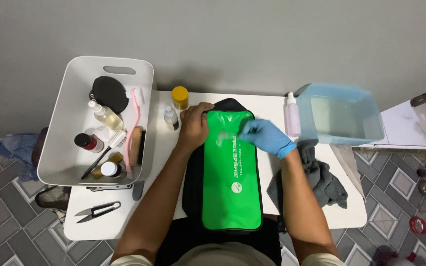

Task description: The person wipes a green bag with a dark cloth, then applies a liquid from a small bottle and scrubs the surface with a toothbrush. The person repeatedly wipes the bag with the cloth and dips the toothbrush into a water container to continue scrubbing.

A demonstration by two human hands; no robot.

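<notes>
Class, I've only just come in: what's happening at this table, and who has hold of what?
A person stands at a white table with a green and black bag lying flat along it. The bare left hand holds the bag's top left corner in its grip. The right hand, in a blue glove, rests on the upper green panel and looks blurred. A grey cloth lies by the right forearm. A white tub of brushes and bottles sits left, a blue basin right, and snips near the front edge.
</notes>
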